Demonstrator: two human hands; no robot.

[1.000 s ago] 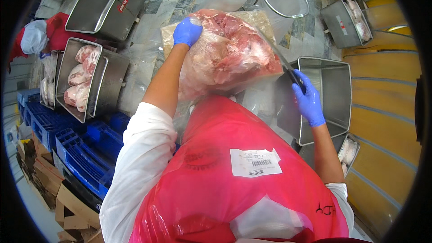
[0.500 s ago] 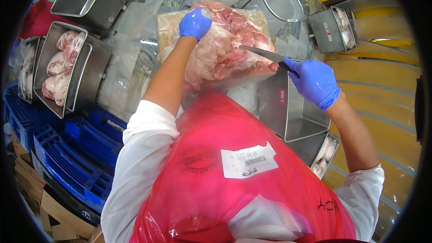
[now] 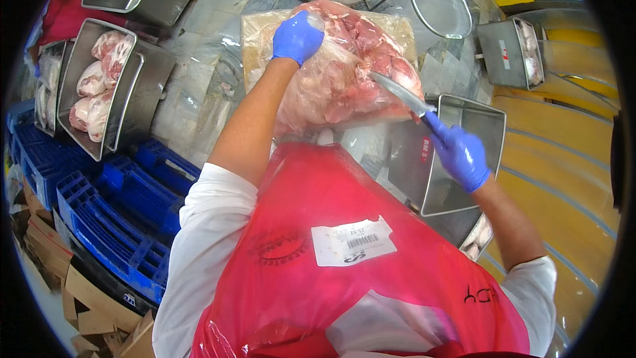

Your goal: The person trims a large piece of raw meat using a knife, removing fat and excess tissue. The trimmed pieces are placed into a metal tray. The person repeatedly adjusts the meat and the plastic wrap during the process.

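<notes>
A large block of raw pink meat (image 3: 387, 59) lies ahead of me on a tan cardboard-like sheet (image 3: 255, 30). Clear plastic film (image 3: 317, 69) covers much of its left and near side. My left hand (image 3: 297, 38), in a blue glove, is closed on a bunch of this film at the meat's far left. In my blue-gloved right hand (image 3: 460, 156) is a knife (image 3: 403, 96), gripped by its handle. Its blade points away and left, with the tip at the meat's right part; whether the tip has gone in, I cannot tell.
Metal bins with wrapped meat stand at left (image 3: 126, 86) and far right (image 3: 507, 53). Another metal bin (image 3: 464, 166) is just below my right hand. Blue pallets (image 3: 119, 225) lie at lower left. Wire hoops with clear bags (image 3: 437, 6) stand beyond the meat. Yellow strips (image 3: 556, 159) run along the right.
My right hand has come nearer to me, so the knife slants more steeply, its tip still by the same part of the meat. My left hand keeps its hold. The whole view has shifted slightly.
</notes>
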